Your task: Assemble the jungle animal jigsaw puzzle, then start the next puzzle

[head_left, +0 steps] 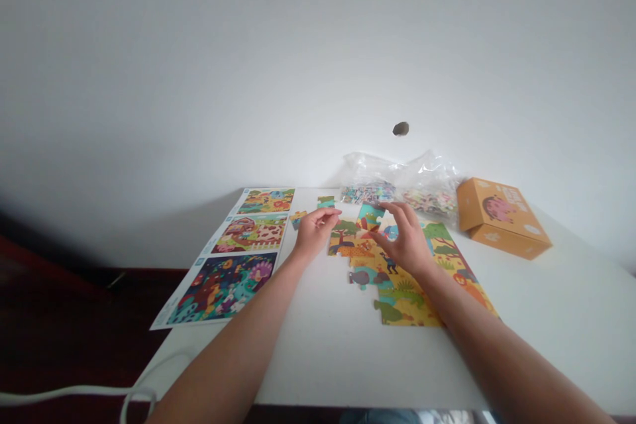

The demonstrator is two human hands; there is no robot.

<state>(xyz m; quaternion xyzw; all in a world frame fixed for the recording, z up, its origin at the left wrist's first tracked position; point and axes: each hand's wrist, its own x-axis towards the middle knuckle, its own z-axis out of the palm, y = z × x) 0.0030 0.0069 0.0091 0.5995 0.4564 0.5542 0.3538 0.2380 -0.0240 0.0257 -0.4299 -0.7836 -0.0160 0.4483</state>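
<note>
A partly joined jigsaw puzzle (407,291) with animals and trees lies on the white table (318,358). Over its upper part is my right hand (405,238), thumb and forefinger apart, beside a teal piece (370,215) with a green animal. Whether the fingers touch that piece is unclear. My left hand (315,232) is just left of the puzzle, fingertips pinched together; anything between them is too small to make out. Close to it lie a loose teal-and-green piece (326,201) and a yellowish piece (297,218).
A sheet with three pictures (211,248) lies at the left. Clear bags of puzzle pieces (430,199) rest against the wall at the back, next to an orange box (501,215). A white cable (74,392) hangs near the front left corner.
</note>
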